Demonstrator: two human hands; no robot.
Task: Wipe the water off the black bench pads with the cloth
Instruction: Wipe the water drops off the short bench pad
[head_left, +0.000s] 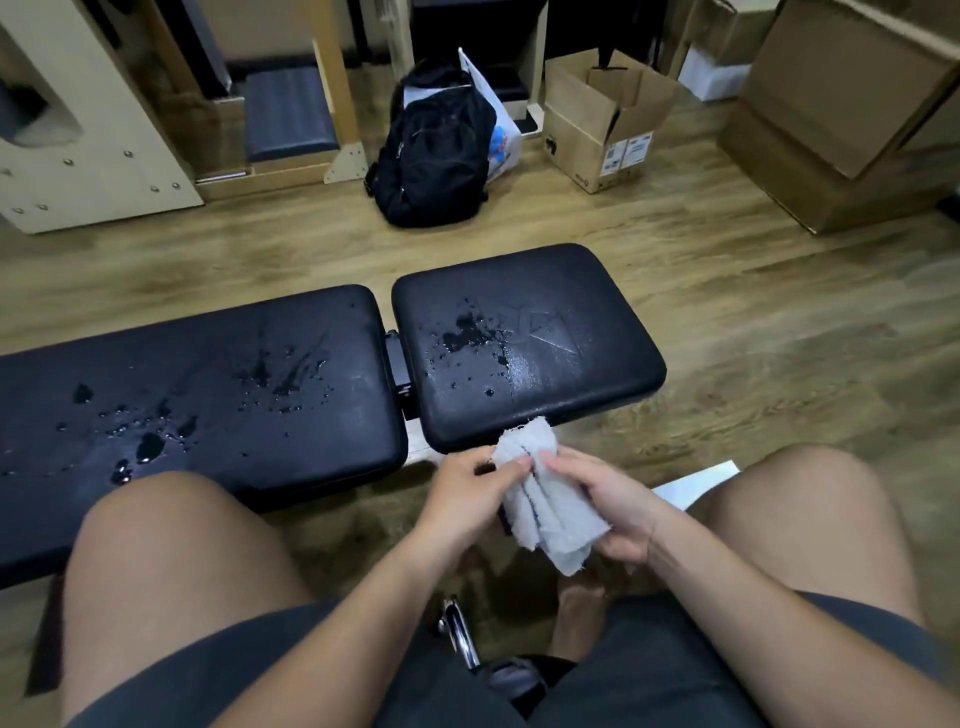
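Two black bench pads lie in front of me: a long pad (218, 415) at the left and a shorter seat pad (587, 374) at the right. Water drops and small puddles (467, 338) sit on both. A folded grey cloth (548, 499) is held just below the seat pad's near edge, its top corner touching that edge. My left hand (467, 493) pinches the cloth's left side. Under the cloth, my right hand (613, 509) holds its right side.
My bare knees flank the hands at the bottom. A black backpack (431, 150) and a white plastic bag stand on the wooden floor beyond the bench. Cardboard boxes (602, 124) stack at the far right, wooden equipment at the far left.
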